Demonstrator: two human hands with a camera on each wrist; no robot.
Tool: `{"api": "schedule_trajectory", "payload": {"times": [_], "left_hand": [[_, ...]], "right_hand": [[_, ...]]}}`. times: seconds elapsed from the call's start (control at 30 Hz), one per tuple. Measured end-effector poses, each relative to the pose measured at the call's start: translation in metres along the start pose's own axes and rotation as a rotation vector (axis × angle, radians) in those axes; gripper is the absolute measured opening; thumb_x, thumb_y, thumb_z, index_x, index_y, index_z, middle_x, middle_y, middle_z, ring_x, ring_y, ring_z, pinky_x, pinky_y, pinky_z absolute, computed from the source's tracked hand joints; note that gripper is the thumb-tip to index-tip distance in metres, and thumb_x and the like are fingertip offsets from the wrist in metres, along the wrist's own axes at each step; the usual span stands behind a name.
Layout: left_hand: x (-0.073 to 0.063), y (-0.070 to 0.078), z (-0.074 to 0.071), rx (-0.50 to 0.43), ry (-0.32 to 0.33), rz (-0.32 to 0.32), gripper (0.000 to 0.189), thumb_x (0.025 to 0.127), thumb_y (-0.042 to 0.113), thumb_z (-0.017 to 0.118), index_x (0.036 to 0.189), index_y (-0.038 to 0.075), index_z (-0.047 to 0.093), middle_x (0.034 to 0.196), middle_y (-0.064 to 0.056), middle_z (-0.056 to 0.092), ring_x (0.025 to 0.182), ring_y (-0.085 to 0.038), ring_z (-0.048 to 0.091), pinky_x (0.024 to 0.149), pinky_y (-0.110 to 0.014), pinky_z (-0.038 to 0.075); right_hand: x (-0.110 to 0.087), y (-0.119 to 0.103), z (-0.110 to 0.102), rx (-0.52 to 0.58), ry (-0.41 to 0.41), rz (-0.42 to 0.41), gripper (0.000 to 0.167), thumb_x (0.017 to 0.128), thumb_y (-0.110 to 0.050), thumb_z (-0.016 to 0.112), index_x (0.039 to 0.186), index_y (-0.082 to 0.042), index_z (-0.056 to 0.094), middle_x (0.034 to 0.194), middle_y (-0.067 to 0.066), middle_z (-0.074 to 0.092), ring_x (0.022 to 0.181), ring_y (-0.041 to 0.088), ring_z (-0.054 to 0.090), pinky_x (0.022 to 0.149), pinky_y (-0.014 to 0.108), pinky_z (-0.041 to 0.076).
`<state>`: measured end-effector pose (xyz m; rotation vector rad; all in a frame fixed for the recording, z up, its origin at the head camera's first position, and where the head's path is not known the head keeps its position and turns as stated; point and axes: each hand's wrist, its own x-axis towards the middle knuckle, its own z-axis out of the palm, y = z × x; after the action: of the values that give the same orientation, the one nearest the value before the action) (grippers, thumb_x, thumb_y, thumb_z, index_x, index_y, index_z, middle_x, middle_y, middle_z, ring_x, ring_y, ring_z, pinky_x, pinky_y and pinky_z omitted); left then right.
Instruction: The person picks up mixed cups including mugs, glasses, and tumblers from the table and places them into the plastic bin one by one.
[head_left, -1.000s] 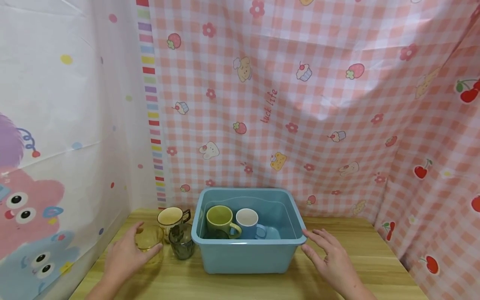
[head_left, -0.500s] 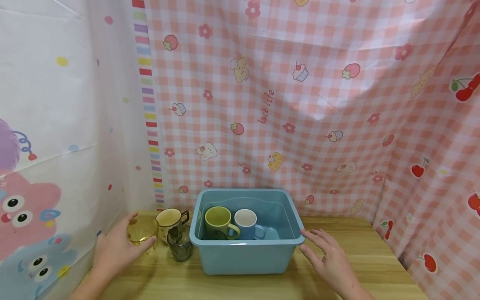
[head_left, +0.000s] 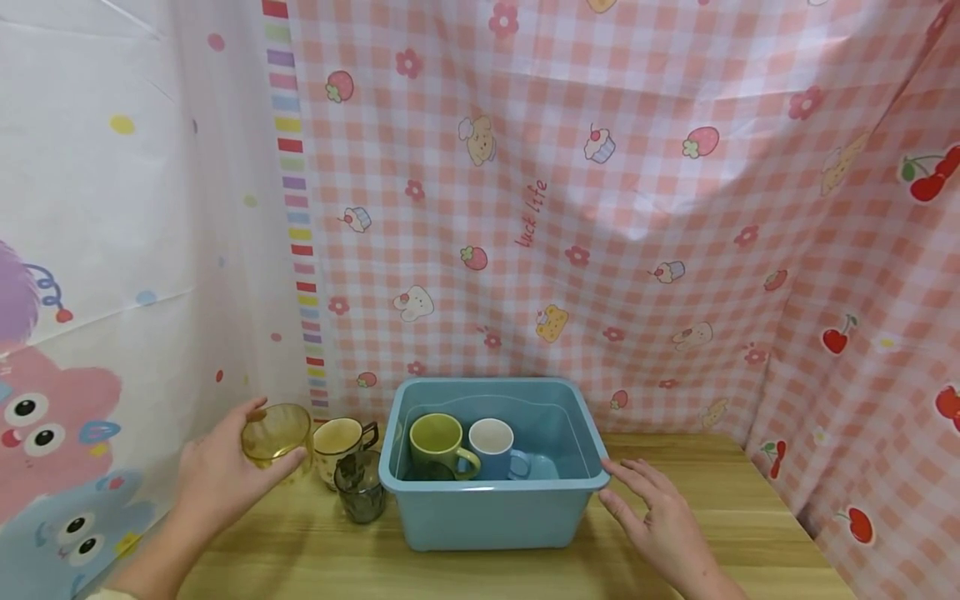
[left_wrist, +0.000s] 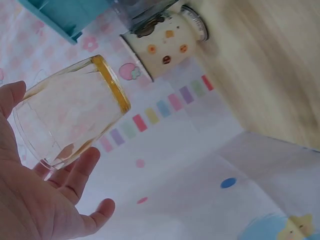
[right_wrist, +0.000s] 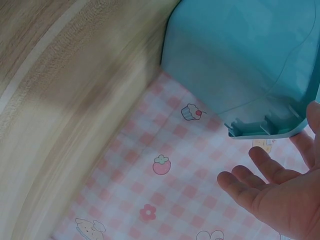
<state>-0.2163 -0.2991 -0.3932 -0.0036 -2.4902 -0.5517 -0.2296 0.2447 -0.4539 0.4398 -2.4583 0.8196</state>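
Observation:
My left hand [head_left: 219, 473] grips a clear amber glass [head_left: 279, 435] between thumb and fingers, above the left side of the table. In the left wrist view the glass [left_wrist: 72, 112] has a thicker yellow rim facing away from the palm. Beside it stand a cream mug [head_left: 327, 467] with a dark handle and a dark smoky glass [head_left: 363, 498]. My right hand [head_left: 663, 521] touches the right front corner of a blue plastic bin [head_left: 491, 518], fingers mostly extended. Inside the bin are a green mug [head_left: 429, 458] and a light blue mug [head_left: 491, 462] with a white interior.
The wooden table [head_left: 720, 517] carries the bin near its middle. Behind it hangs a pink checked curtain [head_left: 570, 208]. A white cartoon-print sheet [head_left: 150, 350] closes off the left side, and cherry-print cloth [head_left: 885, 400] hangs at the right.
My left hand has raised the amber glass off the table and shifted it slightly left. The right hand stays at the bin's corner. The head view has turned slightly.

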Motion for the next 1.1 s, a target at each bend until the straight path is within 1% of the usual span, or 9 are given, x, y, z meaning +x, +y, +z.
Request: {"api": "schedule_trajectory", "payload": {"times": [0.07, 0.13, 0.17, 0.23, 0.5, 0.77, 0.97, 1.1], "left_hand": [[0.001, 0.003, -0.003, -0.006, 0.018, 0.012, 0.094, 0.082, 0.051, 0.089, 0.152, 0.001, 0.051, 0.138, -0.025, 0.070, 0.106, -0.046, 0.069, 0.088, -0.064, 0.042], [0.003, 0.005, -0.005, -0.012, 0.024, 0.016, 0.093, 0.082, 0.051, 0.089, 0.152, 0.002, 0.051, 0.138, -0.025, 0.070, 0.108, -0.047, 0.069, 0.091, -0.066, 0.042], [0.004, 0.006, -0.006, -0.015, 0.026, 0.017, 0.093, 0.082, 0.050, 0.089, 0.151, 0.002, 0.051, 0.138, -0.025, 0.070, 0.112, -0.048, 0.068, 0.093, -0.068, 0.041], [0.005, 0.008, -0.008, -0.017, 0.023, 0.016, 0.092, 0.082, 0.051, 0.089, 0.151, 0.002, 0.051, 0.138, -0.025, 0.070, 0.114, -0.049, 0.068, 0.094, -0.068, 0.041], [0.014, 0.017, -0.012, -0.018, 0.003, 0.024, 0.093, 0.085, 0.058, 0.085, 0.152, 0.004, 0.051, 0.141, -0.024, 0.068, 0.111, -0.053, 0.068, 0.100, -0.070, 0.038], [0.024, 0.035, -0.015, -0.031, -0.009, 0.053, 0.095, 0.085, 0.059, 0.085, 0.154, 0.004, 0.050, 0.143, -0.025, 0.066, 0.118, -0.052, 0.066, 0.105, -0.071, 0.035], [0.030, 0.049, -0.013, -0.038, 0.000, 0.089, 0.093, 0.085, 0.056, 0.086, 0.154, 0.004, 0.051, 0.141, -0.024, 0.068, 0.120, -0.049, 0.066, 0.105, -0.072, 0.035], [0.034, 0.057, -0.012, -0.044, -0.010, 0.104, 0.093, 0.085, 0.058, 0.085, 0.153, 0.004, 0.051, 0.140, -0.023, 0.069, 0.122, -0.049, 0.066, 0.107, -0.072, 0.035]], "right_hand": [[0.000, 0.000, 0.000, 0.001, 0.002, 0.000, 0.041, 0.099, -0.030, 0.079, 0.139, -0.019, 0.073, 0.140, 0.020, 0.070, 0.135, 0.052, 0.060, 0.099, 0.077, 0.052], [0.000, 0.000, 0.001, 0.001, 0.001, 0.002, 0.041, 0.099, -0.030, 0.078, 0.139, -0.020, 0.073, 0.140, 0.019, 0.070, 0.135, 0.051, 0.061, 0.099, 0.076, 0.052], [0.000, 0.000, 0.001, 0.000, 0.001, 0.003, 0.041, 0.099, -0.030, 0.078, 0.139, -0.020, 0.073, 0.140, 0.019, 0.070, 0.135, 0.051, 0.061, 0.100, 0.076, 0.052], [0.000, 0.000, 0.001, 0.000, 0.000, 0.006, 0.042, 0.099, -0.030, 0.078, 0.139, -0.020, 0.073, 0.140, 0.019, 0.070, 0.135, 0.050, 0.061, 0.100, 0.076, 0.052], [-0.001, -0.001, 0.001, 0.001, 0.003, 0.002, 0.042, 0.099, -0.029, 0.079, 0.139, -0.019, 0.073, 0.138, 0.017, 0.071, 0.134, 0.048, 0.062, 0.100, 0.075, 0.052], [-0.001, 0.000, 0.001, 0.007, 0.014, -0.013, 0.041, 0.098, -0.027, 0.080, 0.139, -0.019, 0.074, 0.137, 0.015, 0.072, 0.133, 0.047, 0.063, 0.099, 0.074, 0.053], [-0.001, 0.001, 0.002, 0.004, 0.024, -0.020, 0.041, 0.098, -0.026, 0.080, 0.138, -0.019, 0.074, 0.137, 0.014, 0.073, 0.131, 0.046, 0.064, 0.099, 0.073, 0.054], [-0.002, 0.001, 0.002, 0.007, 0.026, -0.025, 0.041, 0.098, -0.026, 0.080, 0.138, -0.018, 0.074, 0.136, 0.014, 0.073, 0.131, 0.046, 0.064, 0.098, 0.073, 0.054]]}}
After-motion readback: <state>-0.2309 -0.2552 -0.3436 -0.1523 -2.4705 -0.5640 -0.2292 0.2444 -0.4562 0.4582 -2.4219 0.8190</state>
